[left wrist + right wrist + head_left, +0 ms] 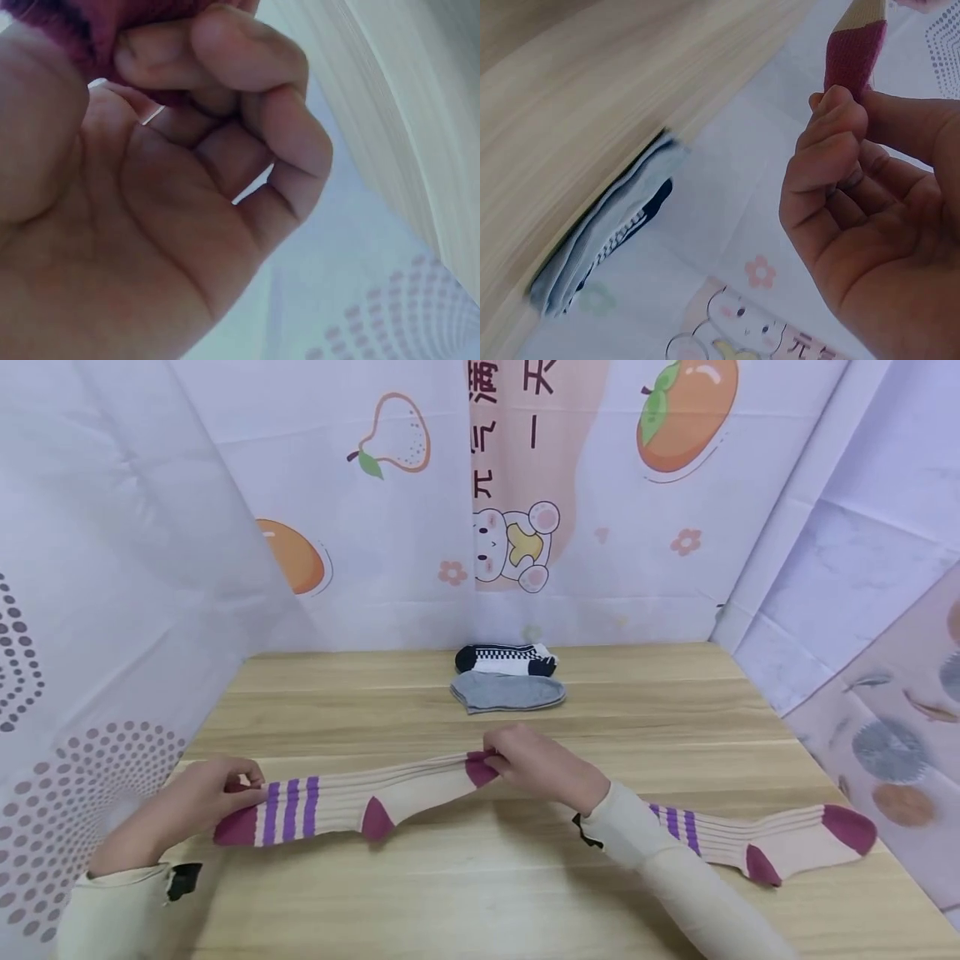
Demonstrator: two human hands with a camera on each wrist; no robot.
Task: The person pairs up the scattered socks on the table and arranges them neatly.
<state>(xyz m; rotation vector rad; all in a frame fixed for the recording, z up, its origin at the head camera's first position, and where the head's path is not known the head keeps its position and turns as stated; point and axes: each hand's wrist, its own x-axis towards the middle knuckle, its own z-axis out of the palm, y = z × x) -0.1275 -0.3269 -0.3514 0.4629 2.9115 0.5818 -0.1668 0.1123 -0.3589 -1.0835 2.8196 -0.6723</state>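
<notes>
A cream sock [435, 787] with purple stripes and maroon cuff, heel and toe is stretched between both hands, raised off the table. My left hand [193, 802] pinches the maroon cuff end, left of the stripes; the left wrist view shows curled fingers [247, 56] on the maroon knit. At the other end, my right hand [543, 766] pinches the maroon toe [853, 64] between thumb and fingers. A matching striped sock [798, 843] lies flat at the right, its cuff end hidden behind the right forearm.
At the back of the wooden table [375, 902] lie grey socks [510, 691] and, behind them, black-and-white checkered socks [502, 660]. Printed white curtains [390, 552] hang along the table's back and sides.
</notes>
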